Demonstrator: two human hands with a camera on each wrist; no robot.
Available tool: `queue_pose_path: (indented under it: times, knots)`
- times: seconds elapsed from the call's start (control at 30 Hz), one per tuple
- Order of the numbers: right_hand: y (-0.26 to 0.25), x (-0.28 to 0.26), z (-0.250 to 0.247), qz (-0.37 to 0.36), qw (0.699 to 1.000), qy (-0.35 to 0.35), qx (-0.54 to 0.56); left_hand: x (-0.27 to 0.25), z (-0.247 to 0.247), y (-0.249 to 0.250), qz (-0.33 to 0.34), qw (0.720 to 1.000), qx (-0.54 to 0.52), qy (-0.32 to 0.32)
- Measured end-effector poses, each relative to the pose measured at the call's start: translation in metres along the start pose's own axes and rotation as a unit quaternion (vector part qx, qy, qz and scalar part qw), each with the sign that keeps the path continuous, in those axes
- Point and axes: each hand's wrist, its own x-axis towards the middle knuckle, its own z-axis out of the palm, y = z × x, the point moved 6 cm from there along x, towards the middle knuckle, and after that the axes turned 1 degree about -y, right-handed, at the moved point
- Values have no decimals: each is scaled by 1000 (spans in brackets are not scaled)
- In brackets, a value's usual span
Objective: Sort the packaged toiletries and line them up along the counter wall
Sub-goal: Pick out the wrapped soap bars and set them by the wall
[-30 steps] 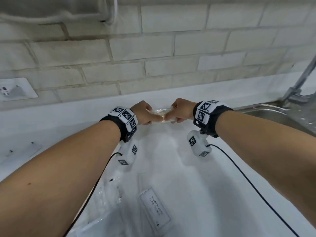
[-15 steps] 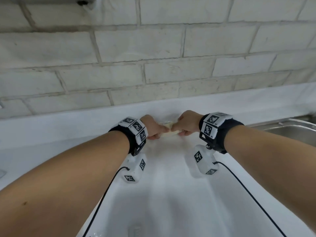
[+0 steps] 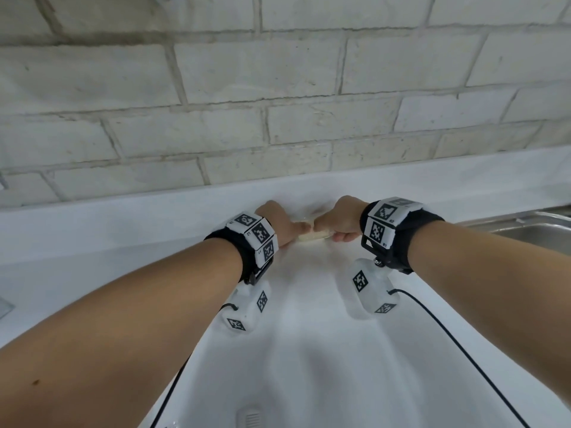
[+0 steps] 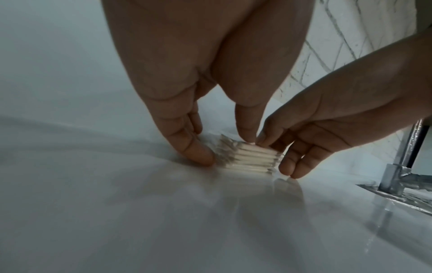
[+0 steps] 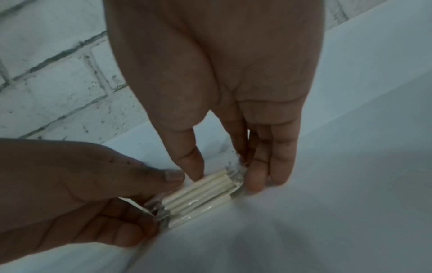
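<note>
A clear packet of pale cotton-swab sticks (image 3: 312, 236) lies flat on the white counter (image 3: 309, 350), close to the low white upstand under the brick wall. My left hand (image 3: 279, 225) pinches its left crimped end between thumb and forefinger. The left wrist view shows the packet (image 4: 250, 158) touching the counter, with my left hand (image 4: 225, 148) round it. My right hand (image 3: 343, 217) holds the right end, its thumb on top and its fingers at the crimp. From the right wrist, my right hand (image 5: 224, 178) grips the packet (image 5: 205, 192).
The brick wall (image 3: 278, 88) rises right behind the counter's upstand (image 3: 123, 211). A steel sink rim (image 3: 525, 225) lies to the right, with a faucet base (image 4: 397, 166). Another white packet (image 3: 250, 417) pokes in at the near edge of the head view.
Both hands have carried the packet away from me toward the wall and lowered it onto the counter. The head view has moved closer to the wall.
</note>
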Motion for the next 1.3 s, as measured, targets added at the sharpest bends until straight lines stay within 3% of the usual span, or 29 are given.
queue_pose_path:
  times: [0.13, 0.37, 0.63, 0.93, 1.13, 1.3]
  knots:
    - [4, -3, -2, -8, 1000, 1, 5, -8, -9, -1, 5, 1000, -21, -8]
    - [3, -13, -4, -69, 982, 25, -176, -21, -10, 4, 35, 998, 49, 0]
    - [-9, -6, -2, -67, 975, 37, -211, -19, -11, 14, 40, 996, 74, 7]
    - [-4, -6, -2, -49, 989, 5, -141, -15, -7, 5, 34, 999, 4, 14]
    - [-4, 3, -6, -18, 1000, -12, 16, -16, -15, 3, 21, 997, -72, -11]
    - [-2, 8, -5, -22, 1000, -5, 19, -11, -11, -5, 9, 992, -122, -8]
